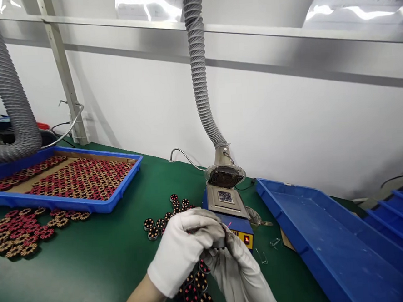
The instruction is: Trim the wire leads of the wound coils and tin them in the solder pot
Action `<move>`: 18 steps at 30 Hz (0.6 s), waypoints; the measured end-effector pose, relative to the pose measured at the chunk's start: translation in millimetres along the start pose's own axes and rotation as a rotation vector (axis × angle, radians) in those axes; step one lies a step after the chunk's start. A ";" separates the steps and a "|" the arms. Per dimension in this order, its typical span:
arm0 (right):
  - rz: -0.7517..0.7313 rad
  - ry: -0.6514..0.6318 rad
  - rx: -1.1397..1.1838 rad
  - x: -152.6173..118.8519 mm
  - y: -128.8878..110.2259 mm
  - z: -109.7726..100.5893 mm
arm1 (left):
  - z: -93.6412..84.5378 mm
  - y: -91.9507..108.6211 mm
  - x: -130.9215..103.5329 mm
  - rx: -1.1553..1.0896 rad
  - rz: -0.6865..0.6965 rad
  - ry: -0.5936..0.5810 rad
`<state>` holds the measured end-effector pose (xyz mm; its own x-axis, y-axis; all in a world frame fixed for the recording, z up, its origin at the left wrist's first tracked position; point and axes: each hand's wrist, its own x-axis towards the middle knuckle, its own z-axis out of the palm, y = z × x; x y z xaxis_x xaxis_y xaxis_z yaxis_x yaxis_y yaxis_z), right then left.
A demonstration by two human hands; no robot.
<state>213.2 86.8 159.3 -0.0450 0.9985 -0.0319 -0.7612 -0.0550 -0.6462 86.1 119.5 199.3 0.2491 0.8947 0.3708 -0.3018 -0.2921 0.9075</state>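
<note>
In front of the solder pot, my white-gloved hands meet around a small round dark-grey part (219,243), mostly covered by fingers. My left hand (190,243) curls over it from the left, and my right hand (237,262) grips it from the right. Fine strands show near the right fingertips. Behind them sits the blue solder pot (225,199), a square bath in its metal top and a lit red switch on its front. Round black parts with coloured segments (158,224) cluster behind my left hand; more such parts (198,285) lie below my hands.
A fume hose (198,69) hangs with its hood above the pot. At left, a blue tray (121,185) holds rows of red and tan ring parts; more rings (20,232) lie before it. Another blue tray (295,236) is at right, with clear scraps (275,243) beside it.
</note>
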 end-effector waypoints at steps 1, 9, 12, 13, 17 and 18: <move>0.037 -0.019 0.024 -0.9 -0.9 0.4 | 0.1 0.0 -0.3 -0.023 0.019 0.052; 0.161 -0.148 0.076 -0.4 -13.5 20.4 | -9.4 11.6 -4.9 0.368 0.092 -0.101; 0.161 -0.156 0.108 0.5 -9.0 18.3 | -5.8 7.4 -4.2 0.266 0.114 -0.139; 0.170 -0.165 0.124 0.3 -7.3 16.2 | -5.3 4.7 -3.4 0.212 0.115 -0.129; 0.202 -0.193 0.128 -3.5 -5.2 11.7 | -8.4 -3.1 -0.6 0.062 0.128 0.019; 0.203 -0.198 0.124 -5.0 -6.2 12.5 | -10.4 -2.8 -0.3 0.031 0.130 0.082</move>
<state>210.0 82.1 173.0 -0.3203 0.9473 0.0057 -0.7963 -0.2660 -0.5433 77.4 123.5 194.5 0.1332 0.8729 0.4694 -0.2976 -0.4165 0.8590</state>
